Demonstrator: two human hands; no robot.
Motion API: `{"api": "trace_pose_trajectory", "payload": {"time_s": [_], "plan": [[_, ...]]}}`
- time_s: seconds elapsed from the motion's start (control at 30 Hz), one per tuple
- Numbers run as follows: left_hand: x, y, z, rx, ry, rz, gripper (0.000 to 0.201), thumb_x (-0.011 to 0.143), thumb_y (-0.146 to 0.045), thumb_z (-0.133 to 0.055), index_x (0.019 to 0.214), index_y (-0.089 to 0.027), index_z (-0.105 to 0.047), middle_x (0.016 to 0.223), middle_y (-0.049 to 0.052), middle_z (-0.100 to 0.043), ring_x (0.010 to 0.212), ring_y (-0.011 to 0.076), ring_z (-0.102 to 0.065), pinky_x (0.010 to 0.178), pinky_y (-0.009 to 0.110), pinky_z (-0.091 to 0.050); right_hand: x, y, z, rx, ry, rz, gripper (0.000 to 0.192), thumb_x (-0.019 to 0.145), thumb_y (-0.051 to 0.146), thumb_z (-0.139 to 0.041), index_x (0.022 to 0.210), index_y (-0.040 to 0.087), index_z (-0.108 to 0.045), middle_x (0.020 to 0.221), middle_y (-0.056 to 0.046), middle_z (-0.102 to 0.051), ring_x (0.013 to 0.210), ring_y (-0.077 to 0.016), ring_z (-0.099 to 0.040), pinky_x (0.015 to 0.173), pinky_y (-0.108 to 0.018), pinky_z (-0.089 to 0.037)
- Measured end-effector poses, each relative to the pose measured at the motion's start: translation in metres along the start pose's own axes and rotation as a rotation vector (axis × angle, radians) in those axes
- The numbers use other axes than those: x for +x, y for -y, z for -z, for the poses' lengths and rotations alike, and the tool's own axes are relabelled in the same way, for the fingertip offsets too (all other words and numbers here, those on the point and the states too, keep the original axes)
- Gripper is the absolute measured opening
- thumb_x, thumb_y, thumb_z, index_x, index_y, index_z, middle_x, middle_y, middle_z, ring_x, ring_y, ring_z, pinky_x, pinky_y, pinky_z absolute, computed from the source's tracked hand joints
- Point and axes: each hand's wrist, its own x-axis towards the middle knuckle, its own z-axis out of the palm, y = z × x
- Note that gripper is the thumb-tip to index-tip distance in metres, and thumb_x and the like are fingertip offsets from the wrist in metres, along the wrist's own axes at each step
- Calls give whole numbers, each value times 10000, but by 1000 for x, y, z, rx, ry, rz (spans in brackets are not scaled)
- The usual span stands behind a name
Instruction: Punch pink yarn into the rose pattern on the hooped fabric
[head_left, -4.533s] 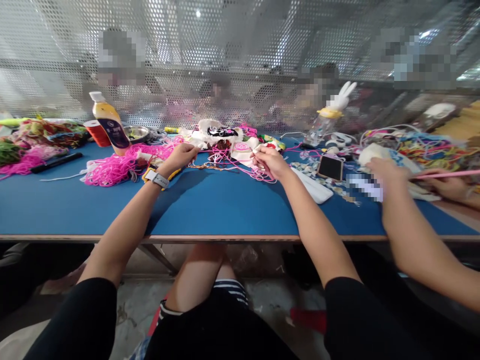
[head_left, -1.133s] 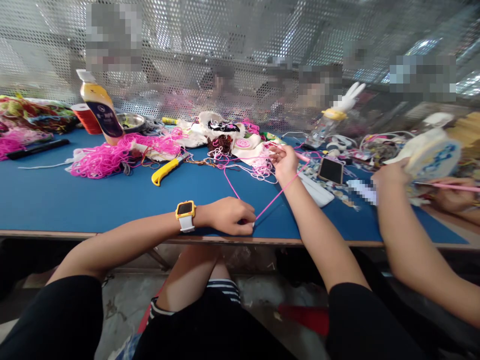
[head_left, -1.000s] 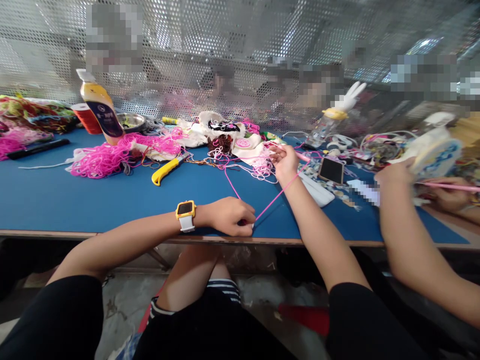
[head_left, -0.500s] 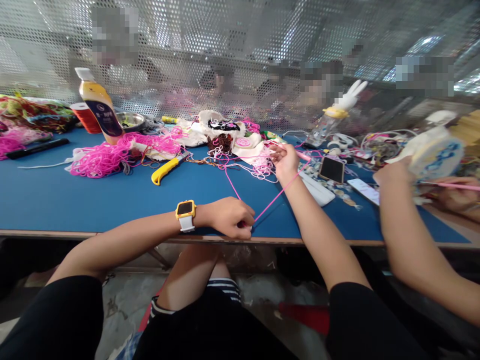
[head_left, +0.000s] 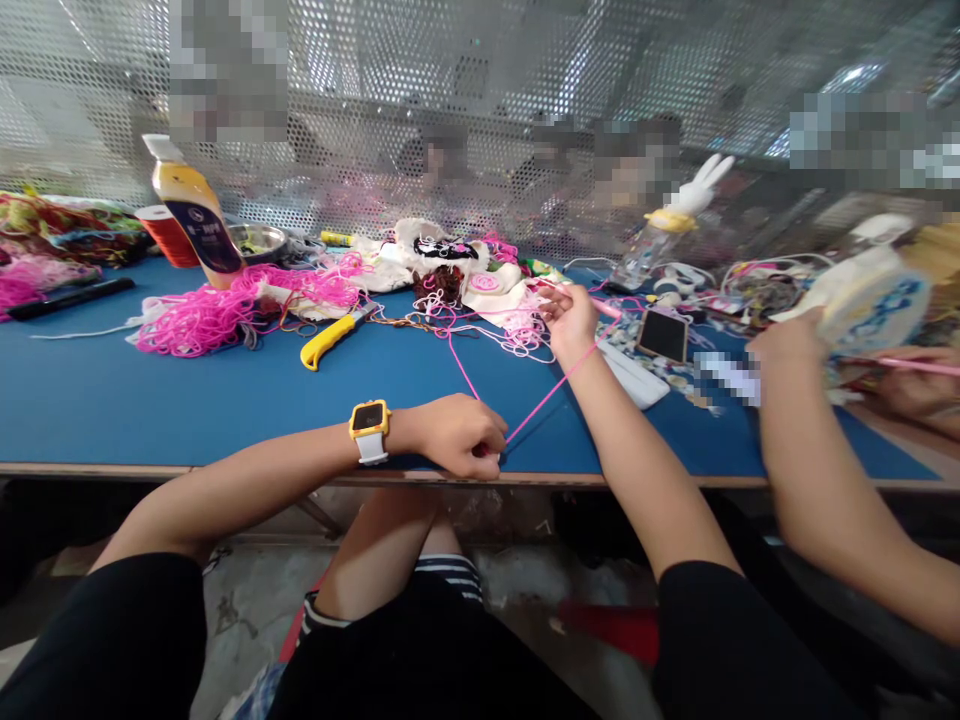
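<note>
My left hand [head_left: 463,436], below a yellow-cased watch [head_left: 369,417] on the wrist, rests as a fist at the table's front edge. Pink yarn [head_left: 541,404] is gripped in it; one strand rises to the upper left, another to the upper right. Farther back, my right hand [head_left: 568,320] is closed around a pink punch needle [head_left: 606,308], whose rear end meets the yarn. The needle's tip is hidden by the fingers. Beside that hand lie white fabric pieces with a pink embroidered motif [head_left: 485,283] and loose loops of pale pink yarn [head_left: 523,338].
A yellow-handled cutter [head_left: 324,345] lies left of centre, near a heap of pink yarn [head_left: 191,318] and a leaning bottle [head_left: 201,225]. On the right are a black-faced rectangular object [head_left: 663,335] and a co-worker's hand [head_left: 791,340] holding an embroidery hoop [head_left: 874,305]. Perforated metal stands behind.
</note>
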Motion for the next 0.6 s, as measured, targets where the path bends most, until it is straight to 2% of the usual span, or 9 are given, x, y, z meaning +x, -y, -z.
{"api": "trace_pose_trajectory", "payload": {"time_s": [0.13,0.3,0.4,0.47,0.53,0.6], "plan": [[0,0,0,-5,-1,-4,262,790,-206,-536,548,-181,-437,661,14,-566,575,118,-447,548,291,-296,1,-1,0,-6,5,1,173,859,216,-515,697,167,-551,603,3,-682,402,-49,-546,360,-114,-366],[0,2,0,6,1,-10,254,780,-199,-538,543,-178,-449,654,14,-566,574,116,-458,539,290,-302,0,0,0,-10,1,2,213,885,187,-452,696,173,-549,605,3,-681,401,-44,-539,365,-115,-374],[-2,-1,-2,43,-2,6,248,788,-219,-539,548,-174,-500,664,17,-574,582,115,-486,532,279,-323,-1,0,-1,-17,-6,2,195,878,214,-493,692,180,-542,611,8,-678,407,-45,-544,367,-117,-380],[-3,-3,-1,95,-82,71,226,818,-308,-543,642,-174,-590,734,28,-601,589,120,-507,534,273,-355,-3,1,-2,-14,-15,-1,185,869,213,-506,690,179,-539,603,8,-673,401,-46,-538,361,-119,-374],[-3,-1,4,145,-264,195,303,865,-428,-508,888,-166,-659,898,63,-630,657,139,-558,576,277,-415,-4,2,-3,-2,-27,-12,190,872,195,-482,691,175,-539,593,7,-669,392,-45,-528,358,-120,-369],[-1,12,14,192,-454,348,424,920,-465,-430,1131,-145,-610,1070,110,-613,805,176,-606,673,301,-472,-5,4,-4,21,-49,-27,203,880,193,-465,692,173,-539,576,8,-660,391,-47,-521,359,-123,-375]]}}
